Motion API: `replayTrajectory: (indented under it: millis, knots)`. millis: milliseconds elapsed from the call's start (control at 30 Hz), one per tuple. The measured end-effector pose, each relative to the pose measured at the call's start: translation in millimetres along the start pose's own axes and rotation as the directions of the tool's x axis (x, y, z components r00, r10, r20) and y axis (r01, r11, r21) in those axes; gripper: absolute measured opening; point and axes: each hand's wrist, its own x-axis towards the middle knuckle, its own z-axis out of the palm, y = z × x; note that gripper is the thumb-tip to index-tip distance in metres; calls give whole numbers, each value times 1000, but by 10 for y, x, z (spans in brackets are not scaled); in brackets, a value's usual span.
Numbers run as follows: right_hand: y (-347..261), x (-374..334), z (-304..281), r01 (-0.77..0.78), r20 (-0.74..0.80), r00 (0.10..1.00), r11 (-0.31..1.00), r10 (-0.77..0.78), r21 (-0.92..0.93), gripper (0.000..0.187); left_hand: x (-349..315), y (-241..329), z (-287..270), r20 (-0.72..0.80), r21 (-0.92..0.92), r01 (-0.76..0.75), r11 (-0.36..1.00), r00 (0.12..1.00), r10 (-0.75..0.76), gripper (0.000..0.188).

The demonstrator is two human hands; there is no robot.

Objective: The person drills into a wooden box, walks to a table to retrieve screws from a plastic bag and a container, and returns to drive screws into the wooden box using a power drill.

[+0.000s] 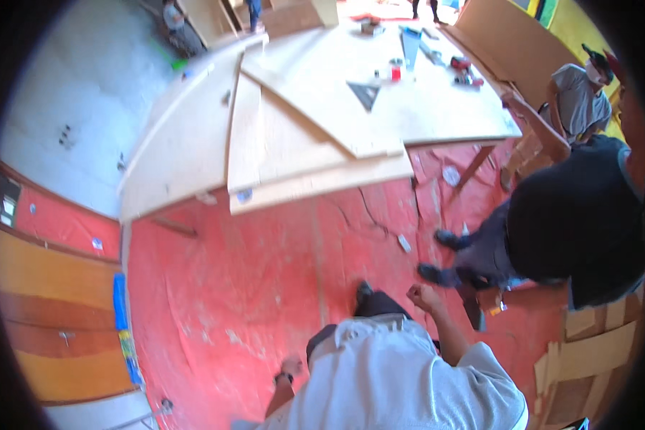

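My right hand [424, 295] hangs in front of me at waist height with its fingers curled in, and nothing shows in it. Low at my left side is my left hand [292, 365], a dark band on its wrist; its fingers are too blurred to read. Neither hand touches anything I can make out. Ahead stands a large table topped with pale wooden boards [308, 154], some cut at a slant and overlapping. On its far right part lie a dark triangular square [365, 94], a handsaw [411, 46] and red power tools [464, 72].
A person in a dark shirt [573, 215] stands close on my right, one hand at the table's edge. Another person [579, 100] is behind them. Red sheeting [251, 287] covers the floor, with a cable and white power strip [404, 244]. Wood offcuts [602, 351] lie at right.
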Motion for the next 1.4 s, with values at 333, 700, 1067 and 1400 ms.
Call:
replayTrajectory:
  millis: [333, 700, 1067, 1400]
  knots:
    - [-1399, 1405, -764, 137, -17, 991, 989, -136, 62, 15, 1383, 115, -2026, 63, -712, 365, 600, 884, -463, 32]
    - [-1817, 1711, -1297, -49, -277, 956, 985, 95, 167, 15, 3531, 937, -5326, -706, -205, -279, 938, 706, 56, 20]
    - [-2113, 3175, -2924, 51, -479, 877, 988, 26, 147, 15, 5651, 2680, -7086, -653, -123, -579, 806, 659, 374, 19]
    - [-2348, 5782, -4668, 329, -382, 888, 934, -255, 140, 10, 7834, 2840, -8211, -202, 222, -124, 967, 965, 170, 128]
